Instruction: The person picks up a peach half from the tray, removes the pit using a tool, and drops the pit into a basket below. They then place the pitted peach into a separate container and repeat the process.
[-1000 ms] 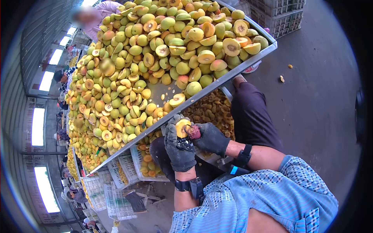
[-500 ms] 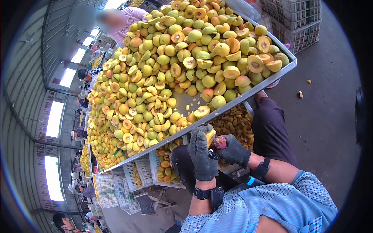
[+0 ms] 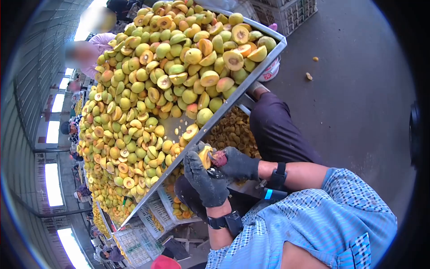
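My left hand [image 3: 204,179], in a dark grey work glove, is closed around a yellow peach half [image 3: 205,157]. Close against it, my gloved right hand [image 3: 242,163] grips a dark red, rounded knob-like thing [image 3: 218,158], possibly a tool's handle; any blade is hidden. Both hands are just outside the metal rim of a sorting table [image 3: 242,89]. On that table lies a big heap of halved yellow-green peaches [image 3: 174,80], some cut side up. Small pale bits lie on a bare patch of its surface.
Below the rim, a container holds brownish pits or scraps [image 3: 233,130]. White plastic crates [image 3: 156,215] stand at lower left, one with peach pieces. Stacked crates [image 3: 286,15] are at the top. Other people work along the left; a person in pink [image 3: 101,42] stands across the heap.
The whole view has shifted, so table and hands appear farther left. My hands still hold the peach half and the red thing together. A red shape has come into view at the bottom.
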Demonstrator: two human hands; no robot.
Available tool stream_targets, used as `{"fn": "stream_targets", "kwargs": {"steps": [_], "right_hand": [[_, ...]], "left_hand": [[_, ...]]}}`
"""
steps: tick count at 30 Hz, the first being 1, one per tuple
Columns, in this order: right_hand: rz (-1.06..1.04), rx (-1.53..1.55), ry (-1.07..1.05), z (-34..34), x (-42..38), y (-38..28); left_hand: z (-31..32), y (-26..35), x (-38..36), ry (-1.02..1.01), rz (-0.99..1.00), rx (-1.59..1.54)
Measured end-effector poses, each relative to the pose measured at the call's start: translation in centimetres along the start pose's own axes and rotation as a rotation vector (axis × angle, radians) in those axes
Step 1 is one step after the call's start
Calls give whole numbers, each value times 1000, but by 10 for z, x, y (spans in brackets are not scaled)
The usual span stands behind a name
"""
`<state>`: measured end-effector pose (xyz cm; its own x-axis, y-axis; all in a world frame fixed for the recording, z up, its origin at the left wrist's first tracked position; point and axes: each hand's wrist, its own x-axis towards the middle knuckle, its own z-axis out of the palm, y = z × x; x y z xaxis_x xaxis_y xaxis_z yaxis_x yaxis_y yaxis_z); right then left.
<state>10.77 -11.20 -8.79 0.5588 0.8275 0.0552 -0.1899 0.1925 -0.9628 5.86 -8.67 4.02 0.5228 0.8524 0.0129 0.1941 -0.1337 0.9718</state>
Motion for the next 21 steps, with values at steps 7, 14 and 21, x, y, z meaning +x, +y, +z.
{"fn": "stream_targets", "kwargs": {"steps": [7, 14, 21], "right_hand": [[64, -139, 34, -1, 4, -8], [-33, -96, 64, -3, 6, 1], [-9, -213, -139, -15, 6, -7]], "left_hand": [[-18, -54, 39, -97, -217, -541], [-15, -66, 48, -137, -120, -482], [-8, -69, 40, -67, 9, -271]]}}
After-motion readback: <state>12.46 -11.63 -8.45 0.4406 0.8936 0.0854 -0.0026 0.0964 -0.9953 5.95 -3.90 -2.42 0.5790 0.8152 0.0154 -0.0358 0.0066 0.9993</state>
